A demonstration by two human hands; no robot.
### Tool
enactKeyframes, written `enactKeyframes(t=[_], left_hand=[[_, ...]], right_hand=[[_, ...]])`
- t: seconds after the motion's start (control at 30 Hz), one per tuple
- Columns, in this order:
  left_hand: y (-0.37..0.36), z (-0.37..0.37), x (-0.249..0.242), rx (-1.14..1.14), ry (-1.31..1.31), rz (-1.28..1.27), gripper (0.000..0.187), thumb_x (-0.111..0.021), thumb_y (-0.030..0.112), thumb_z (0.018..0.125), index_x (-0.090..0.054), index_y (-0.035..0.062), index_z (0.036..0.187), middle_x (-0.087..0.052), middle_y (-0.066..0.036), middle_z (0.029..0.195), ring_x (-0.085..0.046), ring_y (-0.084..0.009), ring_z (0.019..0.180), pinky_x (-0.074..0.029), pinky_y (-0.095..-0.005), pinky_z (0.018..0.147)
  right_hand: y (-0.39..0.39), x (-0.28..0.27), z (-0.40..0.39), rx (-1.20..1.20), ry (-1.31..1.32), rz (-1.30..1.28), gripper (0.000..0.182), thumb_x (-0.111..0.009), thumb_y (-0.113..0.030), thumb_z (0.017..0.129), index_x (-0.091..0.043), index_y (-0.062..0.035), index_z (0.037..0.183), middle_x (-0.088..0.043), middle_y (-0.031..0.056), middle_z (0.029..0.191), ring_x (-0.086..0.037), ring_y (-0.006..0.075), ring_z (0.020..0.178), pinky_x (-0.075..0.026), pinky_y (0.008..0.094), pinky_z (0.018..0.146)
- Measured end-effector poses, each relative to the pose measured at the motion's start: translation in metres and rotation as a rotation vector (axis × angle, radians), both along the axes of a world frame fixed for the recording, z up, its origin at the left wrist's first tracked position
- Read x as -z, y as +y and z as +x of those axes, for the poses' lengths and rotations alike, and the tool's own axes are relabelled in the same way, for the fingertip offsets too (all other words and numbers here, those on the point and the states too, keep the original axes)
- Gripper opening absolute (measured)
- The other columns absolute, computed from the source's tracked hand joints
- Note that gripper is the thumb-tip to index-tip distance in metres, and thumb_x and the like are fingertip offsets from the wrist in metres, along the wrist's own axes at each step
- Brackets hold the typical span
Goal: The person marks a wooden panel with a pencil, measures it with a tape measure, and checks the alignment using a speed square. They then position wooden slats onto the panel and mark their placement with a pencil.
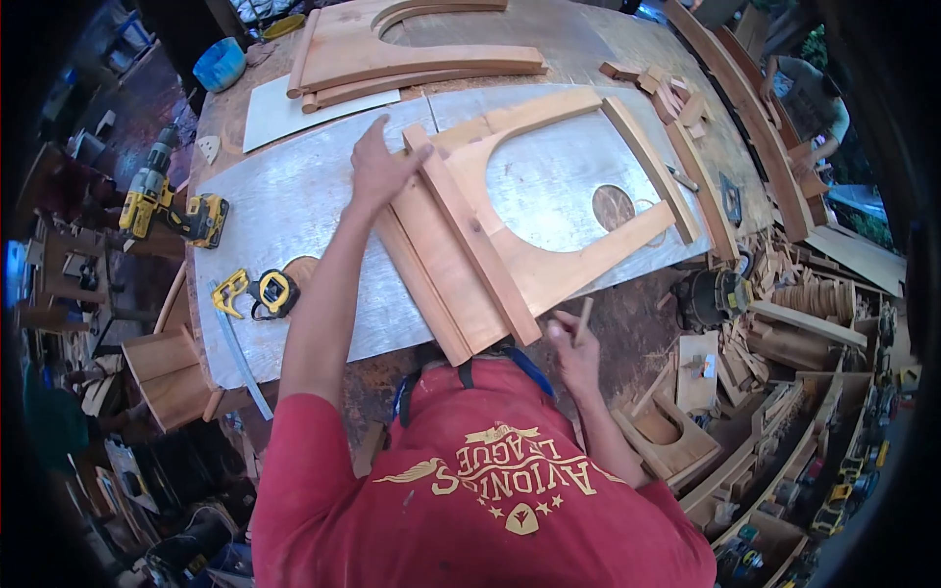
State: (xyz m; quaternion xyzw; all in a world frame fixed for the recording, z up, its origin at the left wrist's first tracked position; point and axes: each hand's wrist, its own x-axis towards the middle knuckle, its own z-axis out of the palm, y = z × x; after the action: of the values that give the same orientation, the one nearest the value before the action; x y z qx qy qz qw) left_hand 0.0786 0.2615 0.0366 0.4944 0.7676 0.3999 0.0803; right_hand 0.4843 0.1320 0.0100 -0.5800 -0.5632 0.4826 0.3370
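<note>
A wooden panel with a large curved cutout (549, 286) lies on the metal-topped bench in front of me. Across it rests a long wooden strip (473, 227). My left hand (382, 171) is at the far end of this strip, fingers spread, with the thumb touching the wood. A flat board with a rounded edge (423, 279) forms the panel's left side. Beside the panel's near corner, my right hand (578, 355) is closed around a thin, light-brown stick like a pencil (584, 316), its tip pointing up.
On the left lie a yellow cordless drill (157, 191), a tape measure (273, 293) and a yellow-handled tool (230, 291). More cut-out panels (431, 61) are stacked at the back, near a blue bowl (219, 65). Wood offcuts (676, 98) sit at right; another person (814, 103) stands beyond.
</note>
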Motion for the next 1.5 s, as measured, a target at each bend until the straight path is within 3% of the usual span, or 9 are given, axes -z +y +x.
enactKeyframes(t=[0.13,0.2,0.3,0.4,0.57,0.8,1.0,1.33,1.5], left_hand=[[-0.045,0.057,-0.037,0.240,0.381,-0.122,0.089,-0.083,0.053,0.071,-0.056,-0.0016,0.135,-0.056,-0.026,0.137,-0.046,-0.0402,0.136,-0.023,-0.0562,0.120],[-0.057,0.075,-0.042,0.299,0.469,-0.229,0.088,-0.083,0.055,0.070,-0.058,-0.0015,0.133,-0.055,-0.025,0.139,-0.042,-0.0410,0.139,-0.017,-0.0604,0.121],[-0.052,0.090,-0.060,0.300,0.483,-0.459,0.094,-0.084,0.060,0.064,-0.060,-0.0031,0.130,-0.054,-0.023,0.140,-0.042,-0.0412,0.139,-0.013,-0.0616,0.122],[-0.045,0.095,-0.063,0.296,0.551,-0.593,0.094,-0.085,0.061,0.063,-0.061,-0.0009,0.130,-0.053,-0.020,0.141,-0.041,-0.0391,0.140,-0.011,-0.0627,0.123],[-0.037,0.104,-0.070,0.258,0.584,-0.697,0.092,-0.087,0.060,0.060,-0.062,0.0040,0.130,-0.052,-0.013,0.143,-0.039,-0.0349,0.142,-0.010,-0.0658,0.122],[-0.022,0.116,-0.077,0.222,0.572,-0.828,0.088,-0.088,0.056,0.061,-0.064,0.0041,0.128,-0.050,-0.012,0.145,-0.039,-0.0357,0.142,-0.013,-0.0675,0.121],[-0.015,0.123,-0.079,0.183,0.592,-0.923,0.086,-0.089,0.054,0.061,-0.066,0.0036,0.127,-0.051,-0.012,0.142,-0.039,-0.0360,0.142,-0.014,-0.0677,0.121],[-0.008,0.124,-0.081,0.200,0.673,-0.969,0.086,-0.090,0.054,0.058,-0.069,0.0004,0.120,-0.057,-0.014,0.133,-0.045,-0.0355,0.135,-0.017,-0.0668,0.121],[-0.007,0.124,-0.080,0.217,0.658,-0.924,0.078,-0.092,0.052,0.054,-0.074,0.0000,0.110,-0.061,-0.017,0.124,-0.049,-0.0364,0.131,-0.017,-0.0655,0.121]], right_hand=[[0.033,-0.036,0.033,0.059,0.127,0.016,0.043,-0.047,-0.038,0.106,-0.068,-0.0015,0.108,-0.046,-0.0021,0.064,-0.045,0.0058,0.059,-0.038,0.0247,0.052],[0.059,-0.045,0.038,0.032,0.218,0.146,0.046,-0.041,-0.039,0.108,-0.068,-0.0018,0.106,-0.048,-0.0010,0.068,-0.045,0.0061,0.060,-0.037,0.0240,0.055],[0.108,-0.059,0.021,-0.044,0.094,0.473,0.040,-0.042,-0.031,0.109,-0.069,-0.0007,0.107,-0.059,0.0041,0.080,-0.056,0.0125,0.075,-0.044,0.0275,0.071],[0.143,-0.062,0.002,-0.211,0.179,0.222,0.037,-0.043,-0.024,0.109,-0.068,0.0020,0.104,-0.064,0.0066,0.090,-0.059,0.0148,0.086,-0.046,0.0295,0.081],[0.196,-0.061,-0.064,-0.470,0.296,0.250,0.023,-0.058,-0.015,0.102,-0.070,0.0049,0.102,-0.068,0.0108,0.088,-0.065,0.0178,0.082,-0.051,0.0327,0.073],[0.266,0.002,-0.191,-0.644,0.297,0.592,0.032,-0.064,-0.022,0.093,-0.071,-0.0031,0.118,-0.070,0.0195,0.100,-0.068,0.0366,0.092,-0.054,0.0427,0.081],[0.271,0.020,-0.232,-0.752,0.086,0.592,0.034,-0.057,-0.031,0.095,-0.072,-0.0075,0.114,-0.070,0.0204,0.105,-0.067,0.0403,0.098,-0.053,0.0492,0.085],[0.190,-0.009,-0.065,-1.081,-0.040,0.521,0.025,-0.062,-0.026,0.091,-0.069,-0.0046,0.101,-0.065,0.0201,0.084,-0.065,0.0430,0.083,-0.051,0.0522,0.072],[0.131,-0.053,0.050,-1.326,-0.006,0.355,0.017,-0.065,-0.017,0.086,-0.068,-0.0045,0.096,-0.065,0.0133,0.080,-0.065,0.0353,0.069,-0.053,0.0458,0.062]])
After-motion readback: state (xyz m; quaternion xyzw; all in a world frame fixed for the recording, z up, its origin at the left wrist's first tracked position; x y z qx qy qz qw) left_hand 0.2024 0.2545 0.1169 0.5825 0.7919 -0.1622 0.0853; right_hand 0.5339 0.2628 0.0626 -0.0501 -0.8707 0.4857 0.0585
